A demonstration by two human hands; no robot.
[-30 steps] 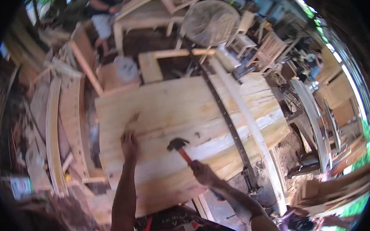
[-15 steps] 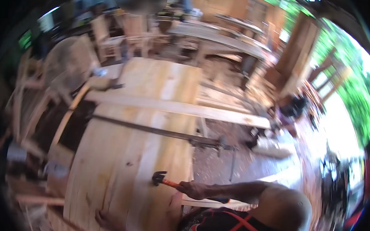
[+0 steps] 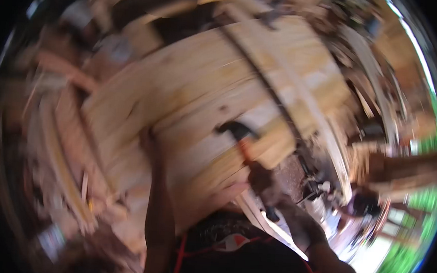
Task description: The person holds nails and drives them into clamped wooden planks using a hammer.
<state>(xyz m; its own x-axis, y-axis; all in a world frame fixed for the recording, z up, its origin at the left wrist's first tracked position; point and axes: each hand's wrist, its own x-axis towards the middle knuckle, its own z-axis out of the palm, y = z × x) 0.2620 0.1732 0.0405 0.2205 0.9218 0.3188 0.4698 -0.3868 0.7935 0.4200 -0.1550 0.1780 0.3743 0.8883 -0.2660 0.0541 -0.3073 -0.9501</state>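
Note:
A broad pale wooden panel (image 3: 196,85) lies in front of me, its surface blurred by motion. My right hand (image 3: 262,181) is wrapped round the handle of a hammer (image 3: 238,135), whose dark claw head is over the panel's near right part. On the left part of the panel is my left hand (image 3: 151,138); its fingers are smeared, and whether they hold anything is hidden. A dark metal bar clamp (image 3: 262,79) crosses the panel, with a long pale wooden strip (image 3: 301,91) beside it on the right.
Curved wooden pieces (image 3: 59,162) stand at the left. At the right is a long grey plank (image 3: 372,71) and a stack of brown boards (image 3: 401,170). Another person (image 3: 364,203) is low at the lower right, near bright ground.
The view has swung back left from the half-second-old frame. The hammer remains in my right hand, above the panel. My left hand appears farther up the panel.

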